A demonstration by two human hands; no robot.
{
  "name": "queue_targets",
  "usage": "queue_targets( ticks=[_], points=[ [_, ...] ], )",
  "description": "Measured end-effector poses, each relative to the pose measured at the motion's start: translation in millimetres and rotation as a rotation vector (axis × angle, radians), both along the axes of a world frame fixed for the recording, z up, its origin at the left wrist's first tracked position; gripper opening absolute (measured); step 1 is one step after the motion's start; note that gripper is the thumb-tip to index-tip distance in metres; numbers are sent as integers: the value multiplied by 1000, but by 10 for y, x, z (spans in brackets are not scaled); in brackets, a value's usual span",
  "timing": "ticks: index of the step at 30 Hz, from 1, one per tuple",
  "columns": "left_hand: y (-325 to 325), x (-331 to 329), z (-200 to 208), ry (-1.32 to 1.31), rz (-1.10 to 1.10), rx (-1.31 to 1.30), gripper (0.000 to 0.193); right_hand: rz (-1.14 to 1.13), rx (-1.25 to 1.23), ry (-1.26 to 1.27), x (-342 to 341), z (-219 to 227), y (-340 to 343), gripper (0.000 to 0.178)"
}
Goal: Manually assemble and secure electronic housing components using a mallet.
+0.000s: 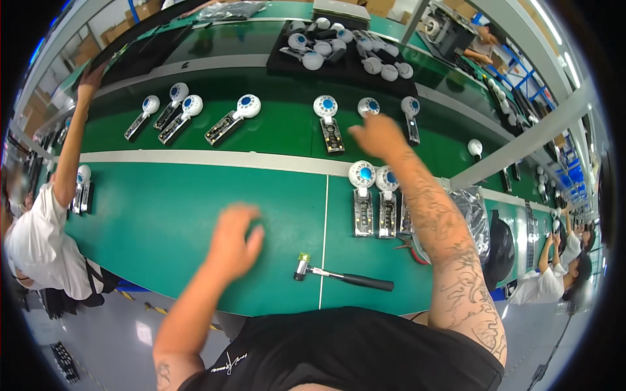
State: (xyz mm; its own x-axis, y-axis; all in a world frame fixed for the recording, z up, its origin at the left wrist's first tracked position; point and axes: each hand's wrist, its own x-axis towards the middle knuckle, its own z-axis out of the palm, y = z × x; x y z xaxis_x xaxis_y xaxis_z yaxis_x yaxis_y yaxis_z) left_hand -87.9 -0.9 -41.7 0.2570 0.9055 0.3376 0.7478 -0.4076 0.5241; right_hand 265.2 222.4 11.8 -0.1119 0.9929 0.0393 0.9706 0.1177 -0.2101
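My right hand [380,137] reaches across to the green conveyor belt, its fingers closed over the body of a handheld fan [368,106]. The fan's white round head with blue centre shows above the hand; its handle is hidden. Over the green worktable, my left hand [236,240] is empty, with thumb and fingers apart. A small mallet [345,276] with a black handle lies between my arms. Two handheld fans with exposed circuit boards, one left [363,199] and one beside it [387,205], lie below my right hand; another is partly hidden by my forearm.
Several more fans lie along the belt [280,133], and a black tray [277,62] beyond holds a heap. Red-handled pliers [414,251] and a clear plastic bag [471,218] lie by my right forearm. A slanted metal post [521,140] stands right. A co-worker [49,234] reaches over the belt at left.
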Motion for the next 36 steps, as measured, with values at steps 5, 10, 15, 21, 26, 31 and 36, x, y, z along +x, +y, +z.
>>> queue_targets(
  ticks=[5, 10, 15, 21, 26, 31, 36],
  points=[
    [1826, -171, 3, 376, 410, 105, 82, -128, -9, 41, -827, -560, 7, 55],
    [2114, -310, 61, 498, 329, -68, 67, 154, 36, 56, -878, 70, -715, 40],
    [1302, 536, 150, 184, 74, -72, 51, 277, -83, -184, -363, 176, -1648, 52],
    [483, 1133, 206, 5, -126, -281, 48, 360, -122, -112, -280, 128, -2135, 75],
    [1514, 78, 287, 128, 199, 130, 40, 249, -9, 506, -95, 76, -2811, 36],
    [2358, -1389, -216, 604, 587, 61, 47, 43, 151, 545, 147, -373, -3474, 22],
    [2470, -1294, -173, 668, 596, -61, 47, 118, 297, 448, 324, -740, -3768, 22]
  ],
)
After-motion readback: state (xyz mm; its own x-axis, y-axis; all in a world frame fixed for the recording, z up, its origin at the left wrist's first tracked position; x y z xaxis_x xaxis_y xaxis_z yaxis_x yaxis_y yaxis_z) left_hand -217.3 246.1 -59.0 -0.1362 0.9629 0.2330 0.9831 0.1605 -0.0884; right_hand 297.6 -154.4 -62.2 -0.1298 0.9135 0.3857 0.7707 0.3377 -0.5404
